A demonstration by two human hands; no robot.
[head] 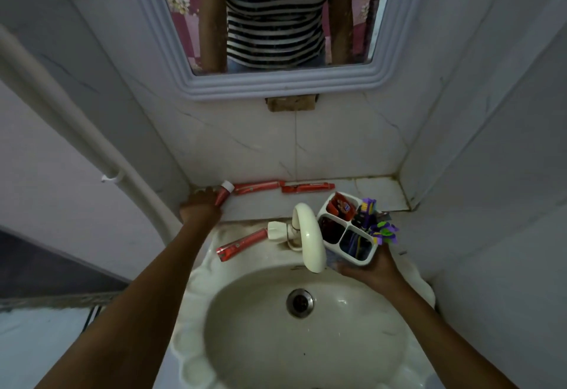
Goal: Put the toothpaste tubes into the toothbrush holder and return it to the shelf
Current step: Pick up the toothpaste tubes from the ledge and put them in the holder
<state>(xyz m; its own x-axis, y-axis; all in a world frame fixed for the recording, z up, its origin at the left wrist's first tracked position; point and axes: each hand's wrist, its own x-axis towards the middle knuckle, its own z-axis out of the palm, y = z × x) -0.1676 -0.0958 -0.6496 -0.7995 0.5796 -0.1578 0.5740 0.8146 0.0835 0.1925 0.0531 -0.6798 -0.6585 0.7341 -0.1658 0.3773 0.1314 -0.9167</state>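
My left hand (201, 204) rests at the left end of the tiled shelf (377, 191), closed on a red toothpaste tube with a white cap (225, 190). Two more red toothpaste tubes lie along the back of the shelf, one (256, 187) left of the other (307, 187). Another red tube (242, 243) lies on the sink rim, left of the tap. My right hand (376, 269) holds the white four-compartment toothbrush holder (349, 229) above the sink's right side. It contains purple toothbrushes and a red tube.
A cream tap (308, 235) curves over the basin (303, 336), just left of the holder. A mirror (276, 20) hangs above the shelf. A white pipe (92, 149) runs down the left wall. Tiled walls close in on both sides.
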